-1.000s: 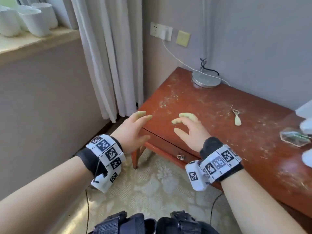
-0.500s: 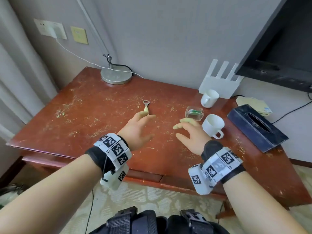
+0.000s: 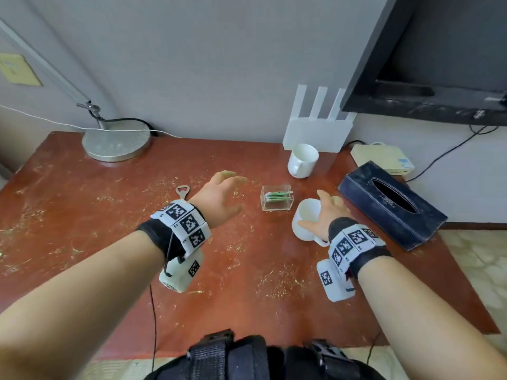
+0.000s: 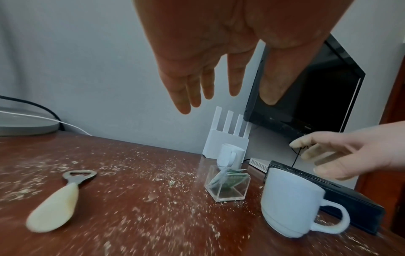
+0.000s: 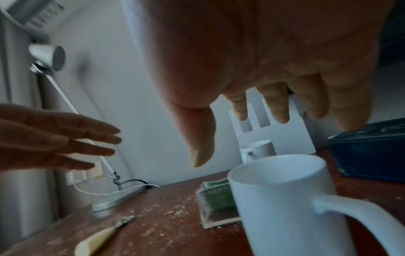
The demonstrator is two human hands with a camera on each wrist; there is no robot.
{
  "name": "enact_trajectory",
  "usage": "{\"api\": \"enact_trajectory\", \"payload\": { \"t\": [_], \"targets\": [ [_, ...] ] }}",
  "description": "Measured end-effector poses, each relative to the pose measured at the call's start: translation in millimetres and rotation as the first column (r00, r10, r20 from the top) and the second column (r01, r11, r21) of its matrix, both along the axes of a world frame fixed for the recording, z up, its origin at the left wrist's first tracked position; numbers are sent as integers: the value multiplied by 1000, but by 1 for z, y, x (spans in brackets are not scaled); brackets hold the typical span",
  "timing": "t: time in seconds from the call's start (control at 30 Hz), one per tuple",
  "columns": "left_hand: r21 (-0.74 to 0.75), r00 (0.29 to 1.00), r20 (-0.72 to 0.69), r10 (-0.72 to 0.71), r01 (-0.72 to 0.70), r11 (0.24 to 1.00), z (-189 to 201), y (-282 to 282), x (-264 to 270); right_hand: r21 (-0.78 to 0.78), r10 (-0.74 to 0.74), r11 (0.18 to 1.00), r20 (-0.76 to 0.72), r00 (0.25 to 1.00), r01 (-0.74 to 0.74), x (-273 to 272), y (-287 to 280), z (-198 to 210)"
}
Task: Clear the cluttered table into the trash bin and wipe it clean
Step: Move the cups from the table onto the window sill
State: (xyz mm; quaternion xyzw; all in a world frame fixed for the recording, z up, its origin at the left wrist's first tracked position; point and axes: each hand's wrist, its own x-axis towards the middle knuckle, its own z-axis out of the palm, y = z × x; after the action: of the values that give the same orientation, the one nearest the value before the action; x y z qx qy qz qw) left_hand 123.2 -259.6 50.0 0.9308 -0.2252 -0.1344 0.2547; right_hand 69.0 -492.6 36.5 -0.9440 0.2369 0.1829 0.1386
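Right hand (image 3: pixel 327 212) above mug (image 3: pixel 304 223), fingers loose; left hand (image 3: pixel 219 200) spread, beside; handle side clear only in wrist views

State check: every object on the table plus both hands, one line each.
Left hand: open, holding nothing, over the table.
Right hand: open, above the near mug, no grip.
Near white ceramic mug: upright, looks empty.
Far white ceramic mug: upright, by the wall.
Clear plastic box of green packets: upright, open-topped.
Cream-handled metal bottle opener: lying flat.
Red-brown wooden table: strewn with crumbs, unwiped.
Dark blue tissue box: flat, slot up.
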Motion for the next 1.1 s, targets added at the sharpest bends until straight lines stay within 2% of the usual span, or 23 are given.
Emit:
{"api": "enact_trajectory", "payload": {
  "t": [0.1, 0.17, 0.23, 0.33, 0.47, 0.57, 0.67, 0.73, 0.8, 0.9, 0.97, 1.03, 1.1],
  "targets": [
    [6, 999, -14, -34, 34, 999, -6, -20, 35, 18, -11, 1000, -146, 989, 14, 26, -9, -19],
    [27, 998, -29, -49, 50, 998, -10, -32, 54, 27, 19, 1000, -192, 981, -14, 37, -13, -28],
    [45, 997, -60, -50, 53, 998, -14, -44, 68, 32, 92, 996, -207, 974, -88, 46, -21, -30],
    [70, 997, -67, -36, 41, 997, -19, -64, 89, 40, 300, 954, -189, 935, -298, 63, -40, -29],
    [102, 998, -70, 2, 5, 995, -25, -92, 116, -17, 602, 787, -199, 773, -617, 87, -64, -31],
    [163, 999, -28, -19, 24, 986, -30, -120, 141, -80, 725, 656, -212, 656, -751, 101, -83, -37],
    [265, 994, 16, -105, 97, 959, -35, -149, 169, -150, 813, 515, -226, 537, -844, 112, -102, -42],
    [348, 979, 31, -201, 178, 920, -40, -170, 185, -180, 840, 468, -213, 499, -865, 117, -111, -45],
    [461, 949, 28, -315, 268, 846, -47, -189, 197, -178, 855, 453, -191, 482, -874, 118, -116, -51],
    [607, 858, 2, -514, 407, 683, -56, -212, 209, -160, 864, 452, -166, 475, -878, 120, -119, -55],
    [679, 800, -54, -598, 468, 566, -60, -219, 212, -134, 860, 476, -138, 492, -869, 122, -119, -57],
    [708, 783, -58, -619, 469, 527, -63, -223, 215, -117, 850, 510, -87, 520, -852, 123, -119, -59],
    [717, 788, -9, -615, 434, 546, -64, -223, 216, -130, 853, 511, -45, 520, -849, 124, -119, -63]
  ]
}}
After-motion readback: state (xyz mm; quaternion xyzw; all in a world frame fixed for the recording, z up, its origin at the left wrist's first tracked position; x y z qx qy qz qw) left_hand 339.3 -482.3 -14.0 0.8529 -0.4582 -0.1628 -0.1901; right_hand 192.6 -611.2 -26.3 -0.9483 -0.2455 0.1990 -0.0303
